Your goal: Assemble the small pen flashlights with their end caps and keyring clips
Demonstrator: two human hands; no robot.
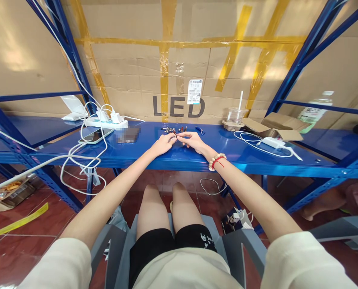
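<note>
My left hand (163,144) and my right hand (194,142) meet above the blue shelf (131,154). The fingertips of both are pinched around something small and dark between them, too tiny to name. Just behind my fingers lie several small metal pieces (168,130) and a few reddish-brown bits (182,129), partly hidden by the hands. A small blue item with a loop (200,131) rests on the shelf beyond my right hand. A beaded bracelet (217,161) with a red cord circles my right wrist.
To the left are a white power strip (106,123), a phone (97,136) and looped white cables (73,154). On the right stand a plastic cup with a straw (236,115), an opened cardboard box (275,125) and a white charger (273,142). A large carton (131,80) walls the back.
</note>
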